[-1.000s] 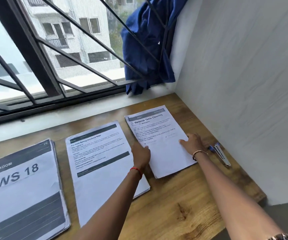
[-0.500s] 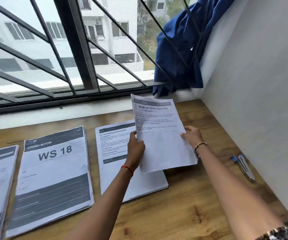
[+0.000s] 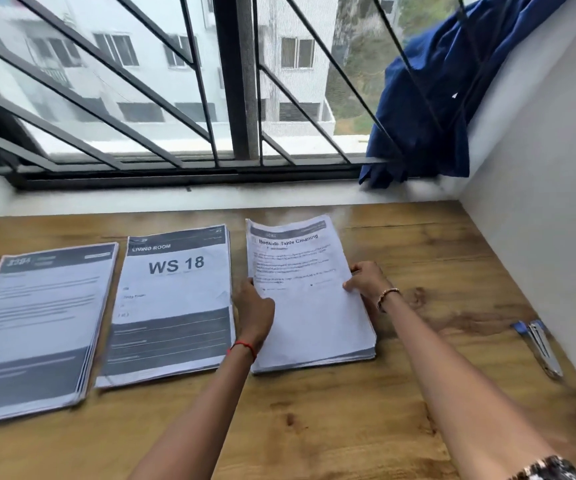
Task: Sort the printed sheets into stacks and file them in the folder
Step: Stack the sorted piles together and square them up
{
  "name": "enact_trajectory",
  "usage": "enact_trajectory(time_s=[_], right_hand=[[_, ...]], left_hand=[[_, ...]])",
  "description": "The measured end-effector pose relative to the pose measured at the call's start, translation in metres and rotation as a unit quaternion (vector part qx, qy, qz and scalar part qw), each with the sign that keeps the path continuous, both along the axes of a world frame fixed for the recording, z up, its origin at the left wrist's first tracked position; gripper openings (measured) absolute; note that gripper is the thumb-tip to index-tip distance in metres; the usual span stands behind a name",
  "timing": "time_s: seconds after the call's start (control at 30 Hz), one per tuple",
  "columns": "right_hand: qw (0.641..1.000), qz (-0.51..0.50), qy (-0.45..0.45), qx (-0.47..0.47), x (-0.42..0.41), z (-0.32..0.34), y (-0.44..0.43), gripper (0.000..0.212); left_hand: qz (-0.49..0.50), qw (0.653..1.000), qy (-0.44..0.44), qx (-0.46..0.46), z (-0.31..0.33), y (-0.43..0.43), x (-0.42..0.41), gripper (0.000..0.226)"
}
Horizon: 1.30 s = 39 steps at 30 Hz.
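Grip: both hands are grasping the Bedside Table Cleaning sheet (image 3: 297, 268) by its long side edges, one hand to each edge, about midway along.
Left hand: the left hand (image 3: 255, 311) is pinching the left edge, with the thumb lying on the printed face and the fingers hidden beneath.
Right hand: the right hand (image 3: 366, 280) is holding the right edge, fingers curled at the paper's margin.
Sheet's place: it is lying over the right-hand stack (image 3: 317, 351) on the desk (image 3: 349, 427), and its far end seems to be arching slightly upward. Whether it is one sheet or several, I cannot tell.
Long axis: it is running away from the person toward the window, heading end farthest, nearly in line with the stack below.
Direction from grip: the stack is sitting directly under both hands, so the coming move is looking like a straight lowering, not a sideways carry.
Nearer hand: neither; the two are sitting level on opposite edges.
Neighbours: the WS 18 stack (image 3: 175, 306) is lying just beside the left hand, a third stack (image 3: 37, 323) is lying further left, and a stapler (image 3: 539, 344) is resting well apart on the right.
Step in hand: probably laying the sheet down and squaring it to the stack.
Risk: the left knuckles may be crowding the WS 18 stack.
Folder: not showing in this view.
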State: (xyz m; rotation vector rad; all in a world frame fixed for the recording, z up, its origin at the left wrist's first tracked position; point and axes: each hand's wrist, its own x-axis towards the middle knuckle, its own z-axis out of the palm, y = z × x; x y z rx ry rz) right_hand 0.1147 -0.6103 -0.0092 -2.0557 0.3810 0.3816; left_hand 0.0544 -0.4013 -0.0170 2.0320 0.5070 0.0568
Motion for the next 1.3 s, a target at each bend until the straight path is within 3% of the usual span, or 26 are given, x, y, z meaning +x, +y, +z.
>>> enact_trajectory(time_s=[0.17, 0.3, 0.4, 0.57, 0.67, 0.9, 1.0, 1.07, 1.2, 1.3], right_hand=[[0.995, 0.015, 0.003, -0.103, -0.003, 0.008, 0.0, 0.041], [0.986, 0.022, -0.035, -0.161, -0.004, 0.009, 0.004, 0.049], [0.983, 0.017, -0.036, -0.177, -0.003, 0.002, 0.005, 0.049], [0.979, 0.001, -0.032, -0.201, -0.002, -0.001, 0.009, 0.047], [0.982, -0.016, -0.034, -0.186, -0.003, 0.004, 0.013, 0.052], [0.987, -0.152, -0.048, -0.012, -0.002, 0.0, 0.042, 0.053], [0.983, -0.15, -0.056, 0.088, 0.004, 0.005, 0.069, 0.034], [0.982, -0.126, -0.056, 0.125, 0.008, 0.01, 0.094, 0.007], [0.986, -0.079, -0.065, 0.129, 0.014, 0.017, 0.151, 0.025], [0.993, -0.039, -0.074, 0.08, 0.013, 0.018, 0.19, 0.024]], left_hand=[[-0.034, 0.992, 0.069, 0.097, -0.007, 0.001, -0.001, 0.037], [-0.048, 0.989, 0.073, 0.117, -0.015, 0.002, 0.005, 0.023], [-0.041, 0.992, 0.051, 0.108, -0.02, 0.005, 0.012, 0.011], [-0.02, 1.0, 0.013, 0.001, -0.012, 0.01, 0.018, 0.024], [-0.041, 0.999, 0.002, -0.034, -0.002, 0.014, 0.02, 0.032], [-0.037, 0.98, -0.031, -0.192, 0.021, 0.055, 0.03, 0.028], [-0.026, 0.971, -0.042, -0.235, 0.032, 0.087, 0.03, 0.031], [-0.013, 0.97, -0.048, -0.237, 0.036, 0.11, 0.027, 0.032], [0.024, 0.982, -0.039, -0.184, 0.033, 0.158, 0.017, 0.031], [0.049, 0.991, -0.04, -0.114, 0.031, 0.189, 0.008, 0.032]])
